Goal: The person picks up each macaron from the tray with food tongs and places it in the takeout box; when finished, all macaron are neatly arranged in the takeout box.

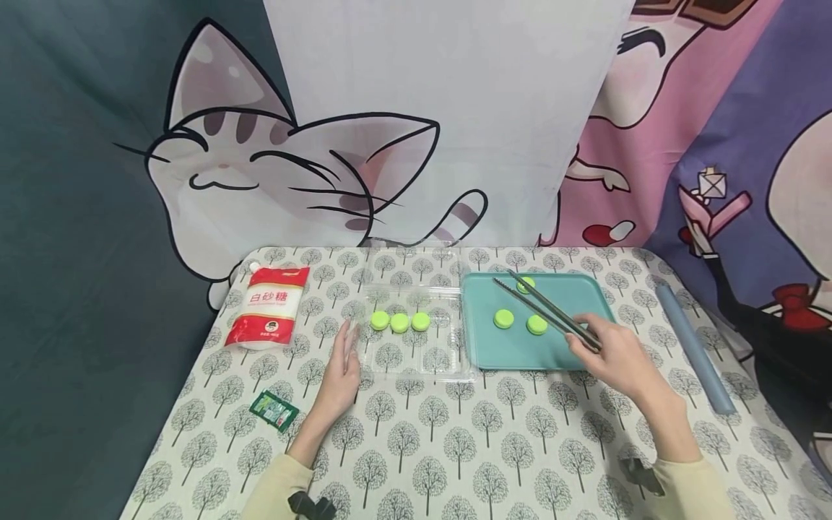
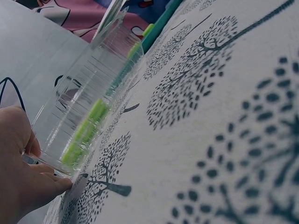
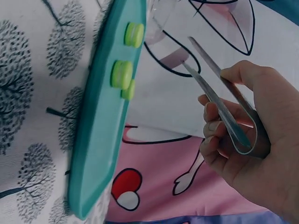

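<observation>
My right hand [image 1: 614, 354] grips metal tongs [image 1: 552, 307] near their bent end. The tongs' arms stand apart with nothing between their tips, above a teal tray [image 1: 585, 289]. On the tray lie three green macarons, one [image 1: 503, 318] at the left, one [image 1: 536, 324] nearer me and one [image 1: 526, 284] partly behind the tongs. My left hand [image 1: 341, 372] holds the left edge of a clear plastic box [image 1: 412, 365], its fingers at the box wall [image 2: 60, 126]. Three more green macarons [image 1: 399, 323] sit in a row across the box's middle; its clear lid [image 1: 412, 263] is folded back.
A red and white sugar bag [image 1: 268, 307] lies at the back left, with a small green packet [image 1: 274, 411] nearer me. A grey-blue rod [image 1: 695, 347] lies right of the tray. The tree-patterned tablecloth [image 1: 455, 455] covers the table, and printed curtains [image 1: 416, 72] hang behind it.
</observation>
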Action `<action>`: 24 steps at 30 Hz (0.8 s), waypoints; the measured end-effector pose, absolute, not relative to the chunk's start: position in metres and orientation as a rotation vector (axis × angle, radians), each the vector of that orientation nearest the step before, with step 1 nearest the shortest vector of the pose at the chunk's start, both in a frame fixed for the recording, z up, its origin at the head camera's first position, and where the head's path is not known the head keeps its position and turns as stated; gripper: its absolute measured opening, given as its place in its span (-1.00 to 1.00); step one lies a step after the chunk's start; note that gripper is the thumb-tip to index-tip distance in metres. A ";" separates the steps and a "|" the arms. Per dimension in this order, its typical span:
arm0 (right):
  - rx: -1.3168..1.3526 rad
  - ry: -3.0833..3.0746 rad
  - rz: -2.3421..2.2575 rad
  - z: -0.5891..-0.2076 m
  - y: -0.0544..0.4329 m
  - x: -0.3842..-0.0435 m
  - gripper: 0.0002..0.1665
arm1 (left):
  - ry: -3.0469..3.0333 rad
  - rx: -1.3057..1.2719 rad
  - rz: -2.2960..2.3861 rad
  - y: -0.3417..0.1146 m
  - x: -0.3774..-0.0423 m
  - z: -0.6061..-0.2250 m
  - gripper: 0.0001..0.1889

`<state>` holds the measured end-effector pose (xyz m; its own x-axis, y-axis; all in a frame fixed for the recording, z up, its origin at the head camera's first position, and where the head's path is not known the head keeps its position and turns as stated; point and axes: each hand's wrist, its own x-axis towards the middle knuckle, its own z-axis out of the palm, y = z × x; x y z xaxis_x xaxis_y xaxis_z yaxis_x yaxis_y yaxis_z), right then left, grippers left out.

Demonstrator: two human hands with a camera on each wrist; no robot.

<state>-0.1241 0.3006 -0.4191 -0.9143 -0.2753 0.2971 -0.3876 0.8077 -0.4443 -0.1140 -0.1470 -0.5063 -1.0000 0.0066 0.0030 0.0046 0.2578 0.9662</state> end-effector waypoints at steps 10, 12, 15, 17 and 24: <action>0.358 -2.751 0.652 -0.437 0.303 -0.135 -0.63 | 2.494 0.006 1.916 -0.147 -0.114 -0.507 -0.32; 0.320 -2.755 0.633 -0.440 0.303 -0.137 -0.63 | 2.488 -0.006 1.913 -0.147 -0.113 -0.507 -0.32; 0.266 -2.781 0.610 -0.443 0.304 -0.140 -0.61 | 2.476 -0.014 1.914 -0.147 -0.112 -0.506 -0.31; 0.234 -2.801 0.608 -0.446 0.306 -0.141 -0.59 | 2.475 -0.008 1.916 -0.147 -0.112 -0.506 -0.31; 0.208 -2.823 0.595 -0.451 0.311 -0.143 -0.57 | 2.484 -0.003 1.924 -0.147 -0.113 -0.506 -0.31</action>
<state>-0.1432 0.3105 -0.4512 -0.9591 -0.0873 0.2694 -0.1886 0.9065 -0.3778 -0.1129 -0.1469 -0.5064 -1.0000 -0.0015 -0.0008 -0.0012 0.2500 0.9682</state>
